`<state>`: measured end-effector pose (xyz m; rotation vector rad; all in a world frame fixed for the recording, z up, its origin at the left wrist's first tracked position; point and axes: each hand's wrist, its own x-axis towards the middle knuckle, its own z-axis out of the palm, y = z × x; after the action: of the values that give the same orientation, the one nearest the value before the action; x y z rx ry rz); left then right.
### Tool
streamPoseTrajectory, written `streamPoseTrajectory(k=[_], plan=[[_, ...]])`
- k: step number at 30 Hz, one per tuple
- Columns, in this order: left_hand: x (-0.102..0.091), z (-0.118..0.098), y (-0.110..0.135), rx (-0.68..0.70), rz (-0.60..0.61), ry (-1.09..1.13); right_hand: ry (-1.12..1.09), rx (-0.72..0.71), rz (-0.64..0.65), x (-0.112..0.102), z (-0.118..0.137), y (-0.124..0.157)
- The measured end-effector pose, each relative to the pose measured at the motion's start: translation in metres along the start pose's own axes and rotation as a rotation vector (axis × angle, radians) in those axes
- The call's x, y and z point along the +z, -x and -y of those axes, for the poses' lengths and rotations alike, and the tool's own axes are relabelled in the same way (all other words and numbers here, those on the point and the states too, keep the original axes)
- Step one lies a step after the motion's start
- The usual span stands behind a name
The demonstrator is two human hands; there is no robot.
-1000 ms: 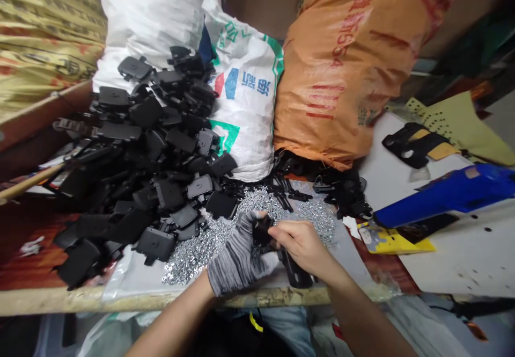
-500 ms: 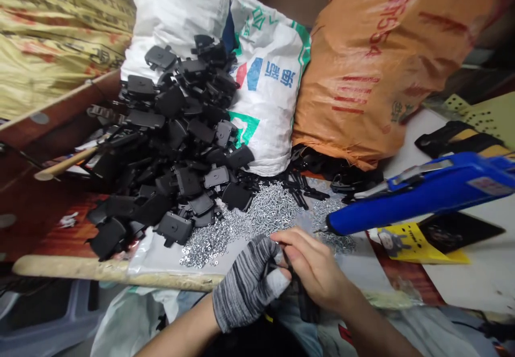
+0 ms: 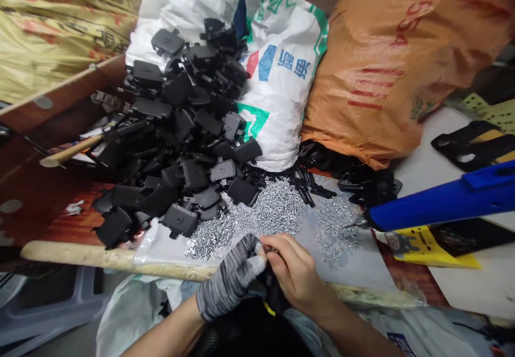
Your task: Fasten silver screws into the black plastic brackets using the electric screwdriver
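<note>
Though gloved, left hand (image 3: 229, 277) (grey knit)

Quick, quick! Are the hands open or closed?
Left hand: closed, holding a black plastic part.
Right hand: closed on the same part; whatever its fingertips pinch is too small to tell.

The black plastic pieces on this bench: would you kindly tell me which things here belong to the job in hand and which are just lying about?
In use: gloved left hand, bare right hand, black plastic part between them, silver screws, silver washers, black plastic heap.
Lying about: blue tool, orange sack, white woven sack.
</note>
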<state>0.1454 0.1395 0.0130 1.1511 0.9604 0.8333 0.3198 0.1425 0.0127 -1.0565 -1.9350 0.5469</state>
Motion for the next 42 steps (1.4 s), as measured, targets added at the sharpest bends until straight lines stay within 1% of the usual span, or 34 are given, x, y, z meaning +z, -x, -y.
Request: streamPoseTrajectory(k=[2, 3, 4, 5, 7, 9, 12, 14, 16, 17, 18, 20, 22, 23, 24, 26, 28, 29, 31, 33, 35, 36, 39, 42], plan=[[-0.014, -0.006, 0.003, -0.030, 0.026, 0.024, -0.171, 0.118, 0.042, -0.003, -0.009, -0.008], [-0.021, -0.009, 0.004, -0.043, 0.038, 0.015, -0.180, 0.179, 0.073, -0.004, -0.016, -0.014], [-0.029, -0.011, 0.006, -0.050, 0.057, -0.016, -0.113, 0.232, 0.130, -0.003, -0.023, -0.021], [-0.036, -0.014, 0.008, -0.051, 0.082, -0.063, 0.007, 0.268, 0.208, 0.000, -0.029, -0.029], [-0.048, -0.018, 0.012, -0.018, 0.151, -0.176, 0.275, 0.283, 0.382, 0.011, -0.040, -0.043], [-0.054, -0.021, 0.015, 0.036, 0.201, -0.276, 0.434, 0.278, 0.490, 0.027, -0.045, -0.052], [-0.058, -0.023, 0.017, 0.082, 0.195, -0.332, 0.495, 0.286, 0.515, 0.045, -0.048, -0.057], [-0.058, -0.024, 0.016, 0.066, 0.177, -0.321, 0.495, 0.271, 0.527, 0.044, -0.050, -0.057], [-0.055, -0.024, 0.013, 0.038, 0.136, -0.318, 0.471, 0.247, 0.526, 0.031, -0.052, -0.058], [-0.053, -0.023, 0.011, 0.035, 0.092, -0.326, 0.451, 0.246, 0.503, 0.021, -0.052, -0.059], [-0.051, -0.021, 0.008, 0.035, 0.038, -0.337, 0.411, 0.254, 0.449, 0.011, -0.051, -0.060], [-0.043, -0.015, 0.000, 0.052, -0.064, -0.361, 0.255, 0.261, 0.291, -0.008, -0.044, -0.061], [-0.033, -0.008, -0.009, 0.081, -0.149, -0.372, 0.073, 0.188, 0.188, -0.019, -0.030, -0.059], [-0.028, -0.005, -0.013, 0.095, -0.181, -0.374, 0.025, 0.116, 0.172, -0.022, -0.022, -0.058], [-0.023, -0.001, -0.016, 0.110, -0.207, -0.375, 0.033, 0.035, 0.177, -0.023, -0.014, -0.056], [-0.015, 0.005, -0.021, 0.134, -0.245, -0.376, 0.147, -0.097, 0.171, -0.020, -0.005, -0.052], [-0.009, 0.008, -0.022, 0.144, -0.259, -0.373, 0.234, -0.162, 0.128, -0.018, -0.003, -0.049], [-0.008, 0.009, -0.022, 0.151, -0.251, -0.362, 0.222, -0.164, 0.102, -0.018, -0.006, -0.048], [-0.008, 0.007, -0.020, 0.179, -0.208, -0.323, 0.064, -0.103, 0.081, -0.019, -0.014, -0.046], [-0.009, 0.003, -0.018, 0.230, -0.138, -0.275, -0.184, 0.012, 0.134, -0.022, -0.022, -0.045], [-0.011, -0.003, -0.017, 0.271, -0.089, -0.257, -0.377, 0.116, 0.196, -0.022, -0.027, -0.044], [-0.012, -0.005, -0.017, 0.282, -0.082, -0.258, -0.427, 0.147, 0.197, -0.021, -0.027, -0.044], [-0.014, -0.008, -0.021, 0.292, -0.113, -0.302, -0.472, 0.180, 0.124, -0.010, -0.027, -0.043], [-0.019, -0.005, -0.024, 0.293, -0.158, -0.403, -0.479, 0.191, 0.117, 0.000, -0.026, -0.044]])
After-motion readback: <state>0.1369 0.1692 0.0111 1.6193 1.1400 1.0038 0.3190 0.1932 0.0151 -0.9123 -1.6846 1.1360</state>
